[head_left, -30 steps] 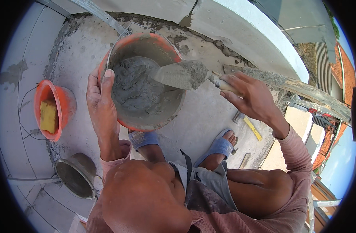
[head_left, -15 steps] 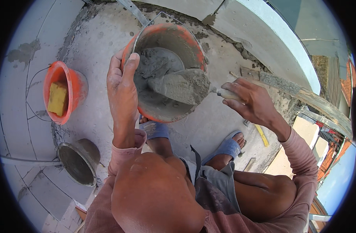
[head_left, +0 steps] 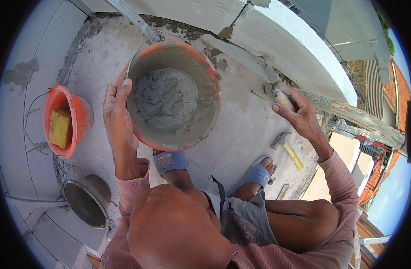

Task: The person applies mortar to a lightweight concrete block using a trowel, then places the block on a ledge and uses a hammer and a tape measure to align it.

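My left hand (head_left: 120,110) is closed on the left rim of an orange bucket (head_left: 218,85), thumb over the edge. Wet grey mortar (head_left: 167,96) lies in the bottom of the bucket, which tilts toward me. Out to the right, my right hand (head_left: 301,119) grips the handle of a trowel (head_left: 284,99). Its grey, mortar-smeared blade points away to the upper left, along the foot of the pale block wall (head_left: 299,42). Whether the blade touches the wall or floor, I cannot tell.
A smaller orange bucket (head_left: 86,114) holding a yellow sponge (head_left: 60,129) stands at left, with a dark bucket (head_left: 98,190) nearer me. A yellow-handled hammer (head_left: 291,154) lies by my right foot. A wooden plank (head_left: 348,113) extends at right, and a metal bar (head_left: 133,17) crosses the far side.
The trowel has come out of the bucket with my right hand, moving right and away to the wall's foot. The bucket now sits lower and further left in view; my left hand still holds it.
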